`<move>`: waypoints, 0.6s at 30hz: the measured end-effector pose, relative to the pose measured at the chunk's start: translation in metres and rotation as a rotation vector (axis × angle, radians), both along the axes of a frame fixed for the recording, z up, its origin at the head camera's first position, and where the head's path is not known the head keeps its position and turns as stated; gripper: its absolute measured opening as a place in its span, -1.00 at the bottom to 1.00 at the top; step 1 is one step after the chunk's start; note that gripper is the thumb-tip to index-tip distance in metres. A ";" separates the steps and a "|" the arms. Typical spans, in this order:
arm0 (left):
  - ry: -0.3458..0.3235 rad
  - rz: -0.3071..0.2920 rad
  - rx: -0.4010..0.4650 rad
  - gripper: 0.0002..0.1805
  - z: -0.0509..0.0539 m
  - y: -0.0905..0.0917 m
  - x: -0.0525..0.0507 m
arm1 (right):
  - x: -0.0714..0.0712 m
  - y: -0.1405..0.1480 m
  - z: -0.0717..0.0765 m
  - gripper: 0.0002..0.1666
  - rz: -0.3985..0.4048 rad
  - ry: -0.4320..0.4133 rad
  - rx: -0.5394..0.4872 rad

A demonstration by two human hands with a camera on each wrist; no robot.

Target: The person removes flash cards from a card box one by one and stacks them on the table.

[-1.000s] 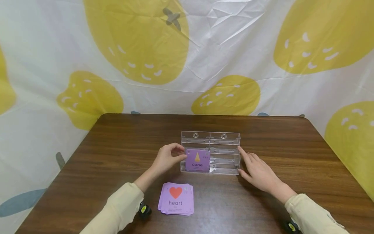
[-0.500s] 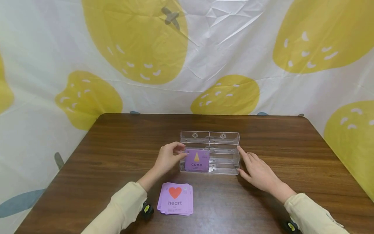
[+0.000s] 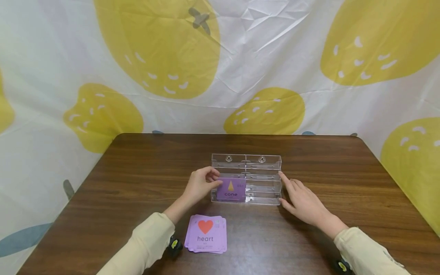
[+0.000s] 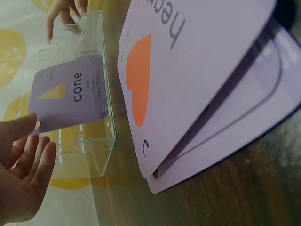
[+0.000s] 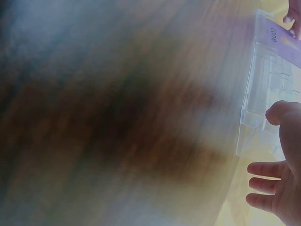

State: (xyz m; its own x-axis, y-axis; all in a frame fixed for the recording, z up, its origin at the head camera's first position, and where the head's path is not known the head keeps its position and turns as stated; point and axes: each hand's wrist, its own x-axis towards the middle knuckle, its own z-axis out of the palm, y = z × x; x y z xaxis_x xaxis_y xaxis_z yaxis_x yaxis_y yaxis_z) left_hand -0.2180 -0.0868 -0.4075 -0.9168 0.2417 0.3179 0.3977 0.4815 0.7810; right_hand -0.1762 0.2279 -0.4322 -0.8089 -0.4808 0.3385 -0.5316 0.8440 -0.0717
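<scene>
A purple card printed "cone" point(image 3: 231, 190) stands in the lower left part of a clear plastic rack point(image 3: 263, 201). At the card's upper left edge my left hand point(image 3: 201, 184) pinches it between thumb and fingers; the left wrist view shows the thumb point(image 4: 29, 123) on its printed face. My right hand point(image 3: 304, 200) touches the rack's right side with fingers extended, thumb near the lower corner. In front of the rack lies a stack of purple cards point(image 3: 206, 233), a red heart and the word "heart" on the top one.
The rack has two columns of stepped compartments on a brown wooden table point(image 3: 165, 152). Behind the table hangs a white cloth point(image 3: 275, 57) with yellow fruit prints. A dark wrist device point(image 3: 174, 246) sits under the left sleeve, near the stack.
The cone card's top edge has dropped slightly and its face leans back more. My left hand has shifted a little right with it. My right hand stays at the rack's side.
</scene>
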 end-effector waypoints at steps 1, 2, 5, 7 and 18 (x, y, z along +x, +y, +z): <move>-0.002 -0.005 -0.008 -0.81 0.000 0.000 0.000 | 0.000 0.000 0.000 -0.07 0.000 0.000 0.000; -0.007 -0.009 -0.018 -0.81 0.000 0.000 0.000 | 0.000 0.000 -0.001 -0.07 0.001 -0.001 -0.001; -0.019 -0.032 -0.045 -0.80 -0.001 -0.001 -0.001 | 0.000 0.001 -0.001 -0.06 0.003 -0.001 0.000; -0.028 -0.050 -0.055 -0.80 0.000 -0.001 -0.002 | 0.000 0.001 -0.001 -0.06 0.004 0.001 0.000; -0.055 -0.127 -0.061 -0.82 -0.001 -0.004 -0.006 | -0.001 0.002 -0.002 -0.06 0.006 0.007 0.001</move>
